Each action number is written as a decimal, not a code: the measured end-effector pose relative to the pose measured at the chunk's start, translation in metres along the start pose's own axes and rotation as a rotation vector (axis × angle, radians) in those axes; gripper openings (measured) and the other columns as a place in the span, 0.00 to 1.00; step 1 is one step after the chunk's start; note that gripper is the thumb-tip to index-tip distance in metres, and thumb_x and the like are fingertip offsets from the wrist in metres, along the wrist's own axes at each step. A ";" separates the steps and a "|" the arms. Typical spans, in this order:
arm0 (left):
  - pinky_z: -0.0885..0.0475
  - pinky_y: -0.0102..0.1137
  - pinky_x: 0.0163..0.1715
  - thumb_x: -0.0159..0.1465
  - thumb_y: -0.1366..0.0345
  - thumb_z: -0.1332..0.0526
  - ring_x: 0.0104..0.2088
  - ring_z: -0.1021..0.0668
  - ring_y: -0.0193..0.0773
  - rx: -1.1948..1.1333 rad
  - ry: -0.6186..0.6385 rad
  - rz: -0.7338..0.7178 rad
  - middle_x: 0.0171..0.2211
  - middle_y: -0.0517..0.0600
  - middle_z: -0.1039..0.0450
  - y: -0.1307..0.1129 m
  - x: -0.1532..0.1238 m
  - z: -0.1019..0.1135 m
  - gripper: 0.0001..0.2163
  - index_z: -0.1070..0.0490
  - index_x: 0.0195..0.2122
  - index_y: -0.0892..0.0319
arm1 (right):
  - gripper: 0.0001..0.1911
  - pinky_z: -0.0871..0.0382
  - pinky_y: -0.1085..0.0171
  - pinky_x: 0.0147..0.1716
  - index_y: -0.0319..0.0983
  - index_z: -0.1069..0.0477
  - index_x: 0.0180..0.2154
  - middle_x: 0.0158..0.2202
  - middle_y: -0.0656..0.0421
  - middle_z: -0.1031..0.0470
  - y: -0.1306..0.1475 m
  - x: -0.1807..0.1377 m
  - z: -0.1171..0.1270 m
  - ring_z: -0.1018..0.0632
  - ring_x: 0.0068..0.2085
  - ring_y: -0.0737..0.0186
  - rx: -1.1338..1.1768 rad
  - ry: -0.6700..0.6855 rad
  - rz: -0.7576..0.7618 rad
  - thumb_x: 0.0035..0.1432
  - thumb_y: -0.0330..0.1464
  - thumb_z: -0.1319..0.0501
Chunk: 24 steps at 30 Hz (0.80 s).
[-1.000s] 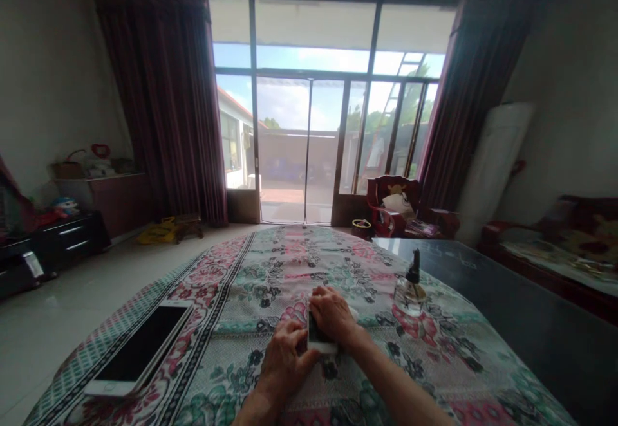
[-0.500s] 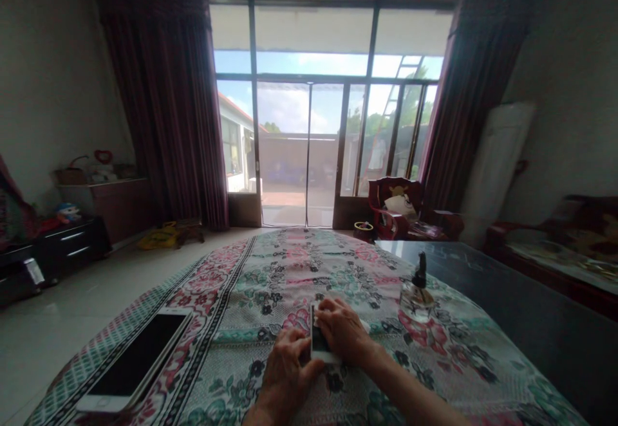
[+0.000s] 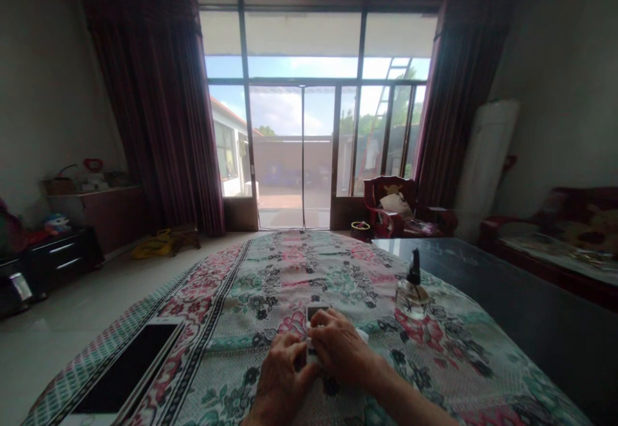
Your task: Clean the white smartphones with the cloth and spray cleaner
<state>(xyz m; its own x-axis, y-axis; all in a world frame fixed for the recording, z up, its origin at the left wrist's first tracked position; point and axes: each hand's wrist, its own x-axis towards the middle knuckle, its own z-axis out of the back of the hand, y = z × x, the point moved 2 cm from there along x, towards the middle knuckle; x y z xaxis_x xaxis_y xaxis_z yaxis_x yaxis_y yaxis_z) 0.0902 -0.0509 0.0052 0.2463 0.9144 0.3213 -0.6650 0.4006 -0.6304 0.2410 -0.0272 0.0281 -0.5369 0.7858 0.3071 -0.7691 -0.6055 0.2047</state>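
The bare left hand [image 3: 284, 374] clamps a rectangular, white-framed, dark-screened phone [image 3: 317, 310]; the bare right hand [image 3: 342, 347] pinches a crumpled, white, tissue-like wad [image 3: 363, 335] against it.

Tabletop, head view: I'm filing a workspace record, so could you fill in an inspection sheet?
Surface: patterned cloth, some creases.
Things in hand: phone, lying on the cloth, mostly covered; white item by the right hand, too hidden to identify.
Clutter: tablet at left; pump bottle upright at right.
Hands: left hand holds the phone's left side; right hand lies over the phone, grip unclear.
Cables: nothing seen.
Surroundings: glass door ahead, curtains both sides, armchair beyond the table, dark tabletop at right.
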 end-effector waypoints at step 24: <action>0.34 0.32 0.45 0.58 0.64 0.39 0.44 0.28 0.43 -0.024 0.000 -0.006 0.37 0.50 0.26 -0.001 -0.001 0.003 0.07 0.22 0.35 0.54 | 0.13 0.38 0.66 0.44 0.40 0.24 0.34 0.40 0.57 0.27 -0.011 0.004 0.005 0.28 0.43 0.63 -0.033 -0.034 -0.114 0.61 0.27 0.48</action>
<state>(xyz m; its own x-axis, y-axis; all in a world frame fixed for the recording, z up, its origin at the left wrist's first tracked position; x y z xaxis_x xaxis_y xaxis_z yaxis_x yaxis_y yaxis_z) 0.0889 -0.0527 0.0076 0.2503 0.9121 0.3246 -0.6463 0.4070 -0.6455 0.2488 -0.0179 0.0316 -0.4340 0.8441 0.3149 -0.8355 -0.5079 0.2098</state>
